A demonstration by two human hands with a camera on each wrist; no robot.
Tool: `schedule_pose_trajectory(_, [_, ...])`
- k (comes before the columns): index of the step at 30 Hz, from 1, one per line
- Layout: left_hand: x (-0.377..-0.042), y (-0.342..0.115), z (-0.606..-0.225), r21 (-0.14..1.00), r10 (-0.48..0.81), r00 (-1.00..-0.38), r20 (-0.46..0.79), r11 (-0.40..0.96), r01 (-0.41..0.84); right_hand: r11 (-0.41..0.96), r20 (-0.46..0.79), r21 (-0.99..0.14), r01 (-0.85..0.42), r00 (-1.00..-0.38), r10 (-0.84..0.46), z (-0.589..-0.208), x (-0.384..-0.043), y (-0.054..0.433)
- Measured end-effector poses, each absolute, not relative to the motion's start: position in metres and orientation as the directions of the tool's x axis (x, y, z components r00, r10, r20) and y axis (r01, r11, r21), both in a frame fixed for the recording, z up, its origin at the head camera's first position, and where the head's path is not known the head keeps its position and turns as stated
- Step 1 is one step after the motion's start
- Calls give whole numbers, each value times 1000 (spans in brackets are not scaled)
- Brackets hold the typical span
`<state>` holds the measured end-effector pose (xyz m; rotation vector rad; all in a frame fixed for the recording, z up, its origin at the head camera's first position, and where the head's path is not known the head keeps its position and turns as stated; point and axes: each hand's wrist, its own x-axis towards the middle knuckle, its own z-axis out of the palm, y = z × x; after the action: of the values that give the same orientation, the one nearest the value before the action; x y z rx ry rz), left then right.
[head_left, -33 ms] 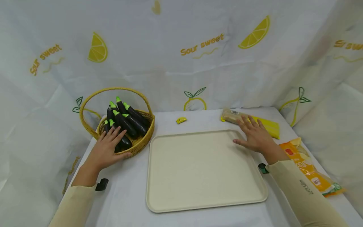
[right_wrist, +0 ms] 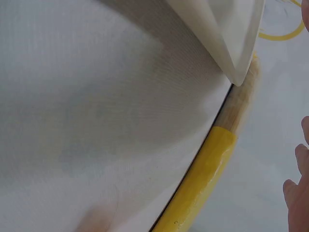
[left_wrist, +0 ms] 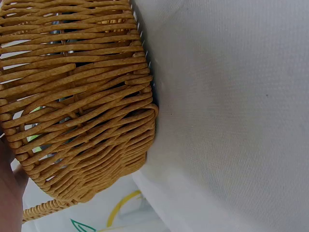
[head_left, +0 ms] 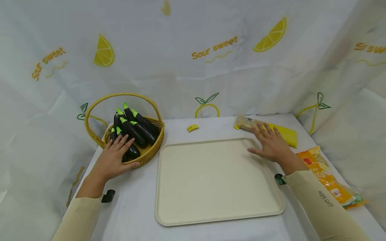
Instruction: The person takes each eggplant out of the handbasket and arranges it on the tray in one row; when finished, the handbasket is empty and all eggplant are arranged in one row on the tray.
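Observation:
My left hand (head_left: 113, 159) is spread, palm down, at the near left side of a wicker basket (head_left: 150, 154), its fingers overlapping the rim in the head view. Inside the basket lie several dark eggplants (head_left: 132, 132) with bright green caps. The left wrist view shows the woven basket wall (left_wrist: 77, 101) close up, with part of the hand at the left edge. Spread over the far right corner of a cream tray (head_left: 217, 184), my right hand (head_left: 271, 145) holds nothing. Just beyond its fingers is a yellow packet (head_left: 284, 134) with a see-through end and tan contents.
A small yellow wrapped piece (head_left: 192, 128) lies behind the tray. An orange bag (head_left: 327, 177) lies along the table's right side, partly behind the right forearm. Printed white cloth (head_left: 178, 83) hangs behind and at both sides. The basket's tall handle (head_left: 120, 95) arches over the eggplants.

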<state>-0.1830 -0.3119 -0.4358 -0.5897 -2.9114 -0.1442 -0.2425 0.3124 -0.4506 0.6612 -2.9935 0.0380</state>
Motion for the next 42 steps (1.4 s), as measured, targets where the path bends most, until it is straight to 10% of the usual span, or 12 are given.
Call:
schedule_pose_trajectory(8, [-172, -322, -433, 141, 318, -820, 475, 892, 428, 908, 66, -29, -417, -907, -415, -441, -239, 292])
schedule_pose_trajectory(14, [-166, -340, -438, 390, -64, -653, 755, 845, 367, 865, 87, -49, -499, -865, -494, -432, -246, 251])
schedule_pose_trajectory(23, [-174, -328, -476, 896, -584, -682, 440, 339, 288, 741, 76, -100, -664, -748, -659, -419, -260, 156])
schedule_pose_trajectory(29, [-180, -316, -493, 939, -660, -706, 256, -4, 344, 638, 91, -164, -752, -656, -749, -407, -260, 91])
schedule_pose_trajectory(42, [-179, -310, -501, 974, -623, -773, 115, -81, 211, 566, 71, -344, -749, -622, -780, -395, -269, -53])
